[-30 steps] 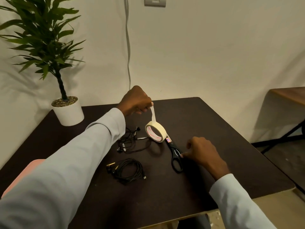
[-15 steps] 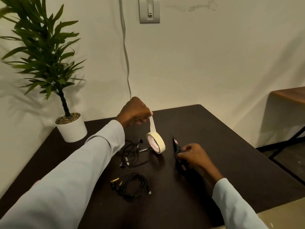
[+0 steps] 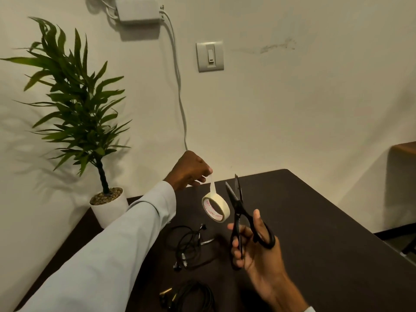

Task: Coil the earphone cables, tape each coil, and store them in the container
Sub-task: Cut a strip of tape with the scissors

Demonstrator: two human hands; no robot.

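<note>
While the dark table [image 3: 315, 221] fills the lower right of the frame, a pale wall [image 3: 292, 97] is seen behind it, with a potted plant [image 3: 76, 113] standing at the table's far left corner in the left half of the picture. A light-sleeved left arm [image 3: 108, 248] is stretched in from the lower left; the end of a tape strip [image 3: 212, 184] is pinched by the left hand [image 3: 190, 171] near the centre, and the tape roll [image 3: 215, 207] is hung from that strip above the table. Just right of the roll, black scissors [image 3: 242, 218] are gripped by the right hand [image 3: 258, 251], blades parted and pointed up. Two bundles of black earphone cables are laid on the table below: one [image 3: 189, 246] under the roll, another [image 3: 193, 297] at the bottom edge.
</note>
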